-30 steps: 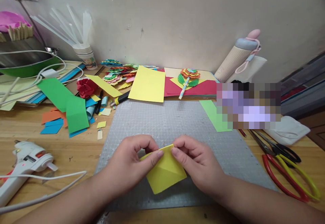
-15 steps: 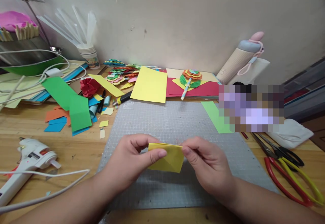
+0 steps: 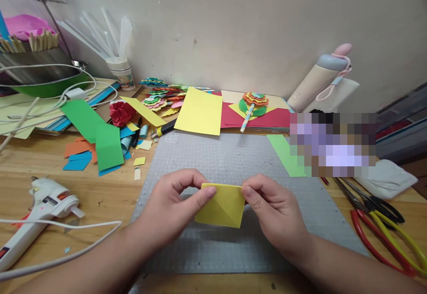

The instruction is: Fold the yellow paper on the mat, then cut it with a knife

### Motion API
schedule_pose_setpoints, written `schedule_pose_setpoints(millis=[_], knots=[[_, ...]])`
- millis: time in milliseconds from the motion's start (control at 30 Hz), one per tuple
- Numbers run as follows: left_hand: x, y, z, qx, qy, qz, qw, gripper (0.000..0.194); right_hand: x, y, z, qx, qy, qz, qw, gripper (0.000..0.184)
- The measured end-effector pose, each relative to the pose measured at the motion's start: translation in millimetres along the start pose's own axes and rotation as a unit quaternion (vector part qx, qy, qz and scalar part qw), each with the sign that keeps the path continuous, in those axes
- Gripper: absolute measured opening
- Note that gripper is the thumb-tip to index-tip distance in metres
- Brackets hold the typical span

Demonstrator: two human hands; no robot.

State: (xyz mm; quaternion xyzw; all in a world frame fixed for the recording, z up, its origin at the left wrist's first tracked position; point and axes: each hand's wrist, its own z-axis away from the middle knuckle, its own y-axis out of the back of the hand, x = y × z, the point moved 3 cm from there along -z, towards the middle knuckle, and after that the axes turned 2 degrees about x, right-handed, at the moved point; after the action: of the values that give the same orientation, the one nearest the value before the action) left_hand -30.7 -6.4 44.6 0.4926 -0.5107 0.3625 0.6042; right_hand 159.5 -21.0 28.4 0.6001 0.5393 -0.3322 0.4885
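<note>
A small folded piece of yellow paper (image 3: 222, 209) is held up above the grey cutting mat (image 3: 207, 156). My left hand (image 3: 182, 200) pinches its upper left corner, thumb on the near face. At the upper right corner my right hand (image 3: 271, 209) grips it between thumb and fingers. A faint diagonal crease crosses the paper's near face. Behind, at the mat's far edge, lies a larger yellow sheet (image 3: 199, 112). A finished paper flower (image 3: 254, 102) with a striped stem rests to its right.
On the left are a hot glue gun (image 3: 43, 211) with its white cable, green paper strips (image 3: 108, 147) and paper scraps. Scissors (image 3: 363, 200) and red-and-yellow-handled pliers (image 3: 376, 240) lie at right. A bottle (image 3: 318, 80) leans by the wall; a pixelated patch (image 3: 333, 145) hides something.
The folded yellow paper has tipped so more of its near face shows, and its top layers lie closer together. Both hands keep hold of it. The view has shifted slightly.
</note>
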Motion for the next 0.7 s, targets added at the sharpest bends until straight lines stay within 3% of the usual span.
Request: schedule_pose_setpoints(millis=[200, 333, 400, 467, 533, 600, 700], knots=[[2.4, 4.1, -0.6, 0.031, -0.049, -0.022, 0.998, 0.027, 2.7, -6.0, -1.8, -0.015, -0.056, -0.080, 0.995, 0.023], [-4.2, 5.5, -4.4, 0.044, 0.048, 0.060, 0.996, 0.033, 5.4, -11.2, -3.8, -0.068, -0.136, -0.154, 0.976, 0.025], [-10.3, 4.3, -5.2, 0.033, 0.135, 0.135, 0.981, 0.034, 9.3, -15.7, -3.4, -0.150, -0.210, -0.219, 0.941, 0.026], [-15.2, 1.7, -4.6, 0.004, 0.209, 0.200, 0.957, 0.034, 13.1, -20.4, -0.6, -0.242, -0.284, -0.279, 0.885, 0.027], [-17.4, -0.3, -3.8, -0.026, 0.247, 0.242, 0.938, 0.033, 16.3, -22.2, 1.3, -0.283, -0.325, -0.317, 0.845, 0.026], [-17.5, -1.1, -3.8, -0.045, 0.250, 0.270, 0.929, 0.032, 19.0, -20.7, -0.4, -0.250, -0.328, -0.335, 0.847, 0.026], [-17.1, -4.0, -4.2, -0.106, 0.250, 0.281, 0.921, 0.030, 21.3, -16.8, -4.1, -0.177, -0.319, -0.329, 0.871, 0.027]])
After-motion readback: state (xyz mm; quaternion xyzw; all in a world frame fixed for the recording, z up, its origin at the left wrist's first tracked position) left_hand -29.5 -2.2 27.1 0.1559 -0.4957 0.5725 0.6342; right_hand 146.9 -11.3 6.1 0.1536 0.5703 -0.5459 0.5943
